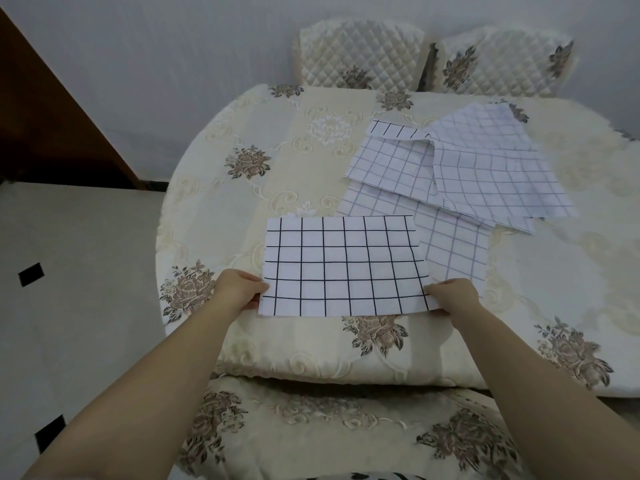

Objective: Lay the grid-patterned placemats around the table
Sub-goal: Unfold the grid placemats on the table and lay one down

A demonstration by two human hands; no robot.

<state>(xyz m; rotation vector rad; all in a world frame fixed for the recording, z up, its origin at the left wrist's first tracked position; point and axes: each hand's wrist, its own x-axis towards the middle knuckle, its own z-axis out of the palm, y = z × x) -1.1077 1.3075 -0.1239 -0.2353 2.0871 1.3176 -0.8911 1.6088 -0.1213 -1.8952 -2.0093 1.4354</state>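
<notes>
1. Across the round table (277,150) with its flowered cloth, no place looked finished yet. Two quilted chairs (356,57) stood at the far side, and one chair seat (311,427) was tucked in at the near edge.
2. Over on the far right lay the pile of placemats (478,168), overlapping and askew, one corner folded over.
3. Nearer, the bold-lined placemat (343,265) sat at the near edge before the near chair, its right side lapping over the pile.
4. Left hand (239,289) pinched its left edge, right hand (453,296) pinched the lower right corner. First place being squared up, I'd say.
5. Next, by my reckoning: let go, draw one mat off the pile, and carry it round to another seat.
</notes>
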